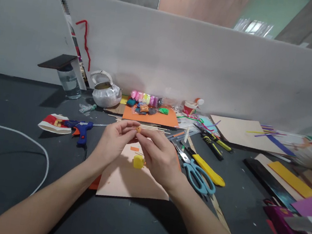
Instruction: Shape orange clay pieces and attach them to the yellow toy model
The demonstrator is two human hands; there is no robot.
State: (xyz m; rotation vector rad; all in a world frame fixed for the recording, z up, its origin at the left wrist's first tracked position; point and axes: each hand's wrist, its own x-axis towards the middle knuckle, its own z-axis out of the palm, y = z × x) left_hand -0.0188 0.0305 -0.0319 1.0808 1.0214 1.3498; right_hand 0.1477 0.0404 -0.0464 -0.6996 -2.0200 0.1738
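My left hand (113, 141) and my right hand (163, 160) meet above the work sheet, fingertips closed around a small orange piece (138, 129) that looks like soft clay. Both hands pinch it; the fingers hide part of it. Below them lies a pale sheet of card (131, 187) with orange card under its edges. On that sheet sits a small yellow block (138, 162), close to my right hand's fingers. A little orange scrap (134, 149) rests on the sheet beyond the block. Several thin wooden sticks (157, 128) lie behind my hands.
Left is a blue glue gun (83, 132), its rear by a paper cup (55, 124). Right are teal-handled scissors (198, 177), a yellow cutter (209, 171) and pliers (212, 146). A teapot-shaped vessel (106, 95) and clay packets (145, 99) stand behind. A white cable (47, 159) curves at left.
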